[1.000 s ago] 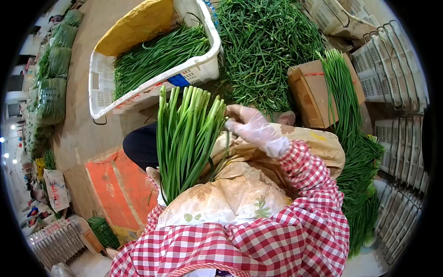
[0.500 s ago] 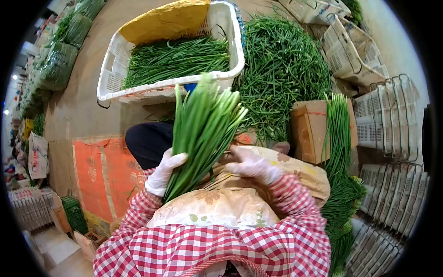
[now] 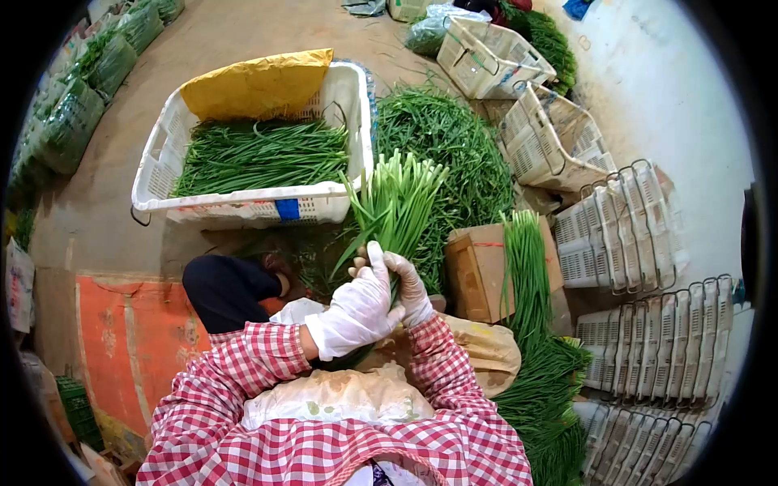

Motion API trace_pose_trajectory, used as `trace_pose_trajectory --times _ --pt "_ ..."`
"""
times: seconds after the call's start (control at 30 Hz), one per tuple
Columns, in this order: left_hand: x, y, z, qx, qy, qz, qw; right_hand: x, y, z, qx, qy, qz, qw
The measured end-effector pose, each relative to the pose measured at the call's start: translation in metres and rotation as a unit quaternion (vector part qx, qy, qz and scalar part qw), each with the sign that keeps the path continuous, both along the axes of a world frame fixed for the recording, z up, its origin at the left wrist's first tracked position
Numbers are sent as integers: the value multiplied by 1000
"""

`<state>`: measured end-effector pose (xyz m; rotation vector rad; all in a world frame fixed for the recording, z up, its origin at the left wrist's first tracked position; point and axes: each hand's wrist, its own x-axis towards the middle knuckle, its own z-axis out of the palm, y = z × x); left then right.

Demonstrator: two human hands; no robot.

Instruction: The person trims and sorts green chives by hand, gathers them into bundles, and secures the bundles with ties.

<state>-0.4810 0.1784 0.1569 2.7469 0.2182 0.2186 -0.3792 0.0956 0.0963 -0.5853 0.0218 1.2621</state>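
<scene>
A bunch of garlic chives (image 3: 397, 206) stands nearly upright in front of my lap, its pale cut ends fanned out at the top. Wrapped about its lower part are my left hand (image 3: 354, 313) and my right hand (image 3: 411, 289), both in thin whitish gloves and touching each other. The fingers of both are closed on the bunch, and the left one covers much of its lower leaves. Beyond it, a white plastic crate (image 3: 243, 201) with a yellow sheet (image 3: 259, 83) inside holds more chives (image 3: 263, 156) laid lengthwise.
Right of the crate lies a loose heap of greens (image 3: 442, 134). A cardboard box (image 3: 478, 271) stands near my right knee, with long chives (image 3: 531, 283) beside it and along my right side. Empty white crates (image 3: 620, 231) line the wall. An orange sheet (image 3: 105, 340) covers the floor at left.
The bunch has moved right and become more upright. My left hand has come across to it, and my right hand, apart from it before, now grips it too. The view has shifted.
</scene>
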Motion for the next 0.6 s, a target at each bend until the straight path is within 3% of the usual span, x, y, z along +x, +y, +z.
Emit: trace_pose_trajectory --times 0.07,0.13,0.23,0.27,0.33,0.37,0.4,0.43,0.47,0.53,0.57,0.6 --pt "-1 -5 15 -84 58 -31 994 28 -10 1 -15 -52 -5 999" --pt "-6 -2 19 -327 100 -137 930 49 -23 37 -68 -83 -32 994" --pt "-24 7 20 -344 -14 -297 891 94 -55 60 -81 -118 60 988" --pt "-29 18 39 -451 -52 -300 839 96 -64 70 -88 -105 56 989" --pt "-39 34 33 -723 -7 -97 684 98 -88 83 -95 -46 126 986" --pt "-37 40 26 -710 -37 2 703 90 -96 91 -109 -9 119 987" --pt "-33 45 15 -688 -66 102 715 85 -102 90 -109 -43 132 984" --pt "-33 45 5 -688 -67 136 710 75 -106 88 -85 -19 134 987" --pt "-33 39 10 -690 -69 122 710 63 -109 85 -59 6 135 989" --pt "-34 25 5 -575 -100 37 811 41 -113 67 1 42 95 995" --pt "-35 17 10 -565 -123 39 815 30 -113 54 28 62 87 994" --pt "-35 14 12 -492 -180 22 852 21 -111 45 57 82 81 992"
